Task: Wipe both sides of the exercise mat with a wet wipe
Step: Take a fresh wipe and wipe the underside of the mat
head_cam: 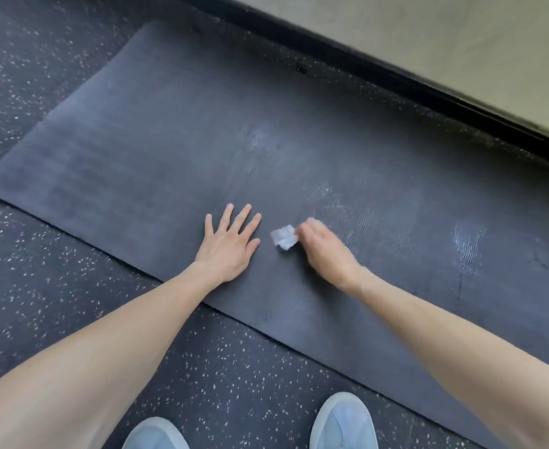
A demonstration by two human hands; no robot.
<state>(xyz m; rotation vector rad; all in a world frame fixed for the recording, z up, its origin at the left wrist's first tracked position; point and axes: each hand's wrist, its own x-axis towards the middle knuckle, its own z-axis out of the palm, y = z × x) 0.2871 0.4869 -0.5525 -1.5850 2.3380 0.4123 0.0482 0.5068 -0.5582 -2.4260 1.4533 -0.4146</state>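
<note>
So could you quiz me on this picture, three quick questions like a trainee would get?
1. True or false: the left hand lies flat, fingers spread, on the exercise mat.
2. What holds the wet wipe? A) the left hand B) the right hand C) neither hand
3. Fill in: the shiny damp streaks lie on the mat mostly to the person's ____.
Key: 1 true; 2 B; 3 right.
</note>
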